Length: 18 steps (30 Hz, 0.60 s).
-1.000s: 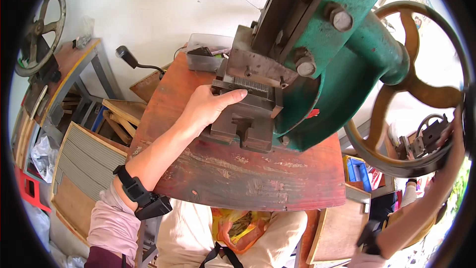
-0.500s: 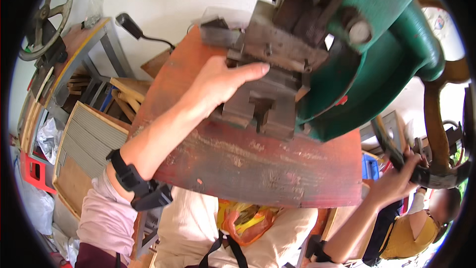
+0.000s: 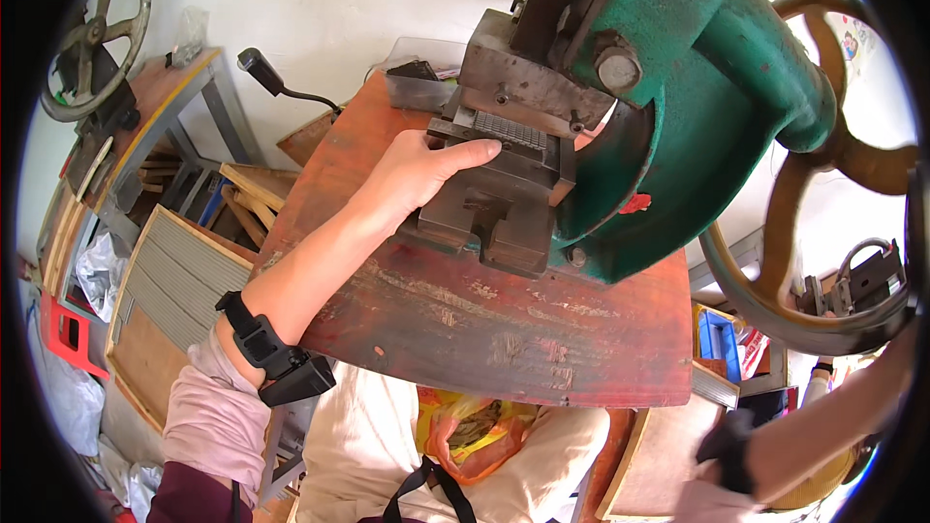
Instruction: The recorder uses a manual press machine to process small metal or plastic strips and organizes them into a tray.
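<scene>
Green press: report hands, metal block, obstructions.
Left hand on metal block. Right hand out of view, forearm visible. Block below press head. Left thumb near head, possibly in the way.

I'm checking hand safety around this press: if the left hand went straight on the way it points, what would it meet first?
The left hand would first meet the dark metal die, where its thumb seems to rest; beyond, probably the upper block, though depth is unclear.

Lettering on a red and white package [image 3: 753,353], at right, is too small to read.
</scene>
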{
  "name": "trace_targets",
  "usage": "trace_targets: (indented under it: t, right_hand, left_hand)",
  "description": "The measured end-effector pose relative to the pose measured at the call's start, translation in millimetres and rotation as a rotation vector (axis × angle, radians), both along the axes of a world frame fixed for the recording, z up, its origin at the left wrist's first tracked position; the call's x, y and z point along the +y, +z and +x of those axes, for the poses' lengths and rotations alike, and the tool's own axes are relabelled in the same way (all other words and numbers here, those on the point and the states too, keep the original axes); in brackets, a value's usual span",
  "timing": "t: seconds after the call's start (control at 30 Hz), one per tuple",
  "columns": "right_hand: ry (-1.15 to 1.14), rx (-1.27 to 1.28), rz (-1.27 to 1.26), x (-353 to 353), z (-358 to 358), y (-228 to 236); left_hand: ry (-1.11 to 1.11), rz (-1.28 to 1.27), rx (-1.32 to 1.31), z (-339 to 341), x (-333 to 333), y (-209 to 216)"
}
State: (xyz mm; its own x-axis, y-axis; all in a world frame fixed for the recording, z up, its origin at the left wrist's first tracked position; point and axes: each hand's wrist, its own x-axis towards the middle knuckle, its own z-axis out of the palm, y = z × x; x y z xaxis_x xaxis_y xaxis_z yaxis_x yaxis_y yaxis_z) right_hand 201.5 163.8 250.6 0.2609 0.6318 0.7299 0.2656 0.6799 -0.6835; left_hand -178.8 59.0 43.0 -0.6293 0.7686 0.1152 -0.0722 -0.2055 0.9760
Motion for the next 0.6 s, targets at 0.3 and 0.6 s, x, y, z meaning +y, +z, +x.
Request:
trace_targets:
  t: [0.3, 0.6]
  right_hand:
    - [0.150, 0.079, 0.185, 17, -42, -101]
    - [0.215, 0.113, -0.017, 10, -8, -30]
  left_hand:
    - [0.061, -0.045, 0.094, -2, -5, -4]
    - [-0.080, -0.169, 0.046, 3, -9, 14]
